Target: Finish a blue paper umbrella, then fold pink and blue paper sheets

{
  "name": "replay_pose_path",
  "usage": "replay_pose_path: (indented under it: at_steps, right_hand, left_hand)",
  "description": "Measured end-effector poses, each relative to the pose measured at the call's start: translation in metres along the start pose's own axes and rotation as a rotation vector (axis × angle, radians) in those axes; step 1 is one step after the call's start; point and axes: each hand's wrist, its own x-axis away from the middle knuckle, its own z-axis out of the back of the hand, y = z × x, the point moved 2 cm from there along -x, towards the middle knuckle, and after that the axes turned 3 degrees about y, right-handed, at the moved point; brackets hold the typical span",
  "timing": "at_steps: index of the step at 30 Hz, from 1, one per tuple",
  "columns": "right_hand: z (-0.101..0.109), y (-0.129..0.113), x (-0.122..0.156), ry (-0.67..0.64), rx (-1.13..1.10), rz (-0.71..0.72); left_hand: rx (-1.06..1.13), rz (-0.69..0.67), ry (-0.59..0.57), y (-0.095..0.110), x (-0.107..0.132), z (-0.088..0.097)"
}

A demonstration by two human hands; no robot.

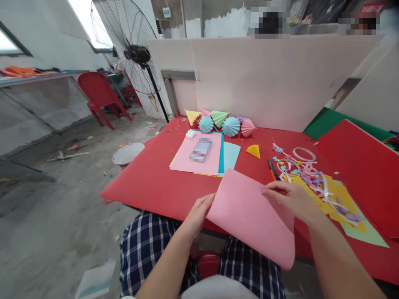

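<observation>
A sheet of pink paper (246, 211) is held between my two hands over the front edge of the red table, its near right side curling down. My left hand (199, 211) grips its left edge, thumb and fingers closed on it. At its upper right edge, my right hand (289, 195) pinches the paper between thumb and fingers. Just beyond the right hand lies a dark and orange tool (273, 169), its kind unclear. A folded yellow paper wedge (253, 151) rests farther back.
A stack of coloured paper (181, 160) lies left of centre with a blurred item on top. Pleated paper umbrellas (231, 126) line the back. Paper scraps and tape rings (304, 154) spread at right, beside a red board (358, 174). A large fan (137, 54) stands beyond the table.
</observation>
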Motion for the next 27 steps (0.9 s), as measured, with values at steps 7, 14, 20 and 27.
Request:
replay_pose_path:
  at_steps: [7,14,20,27]
  right_hand:
    - [0.011,0.0,-0.022,-0.003,0.06,0.023]
    - [-0.02,0.01,-0.057,-0.262,0.132,0.067]
    - [-0.037,0.022,-0.065,-0.376,0.095,0.021]
    - [-0.041,0.024,-0.069,-0.368,0.115,0.047]
  left_hand:
    - [-0.052,-0.091,0.023,0.003,-0.02,0.0]
    - [-0.458,-0.129,-0.163,0.016,-0.021,0.002]
    - [-0.847,-0.153,-0.235,0.039,-0.034,0.016]
    - [-0.845,-0.222,-0.255,0.037,-0.041,0.014]
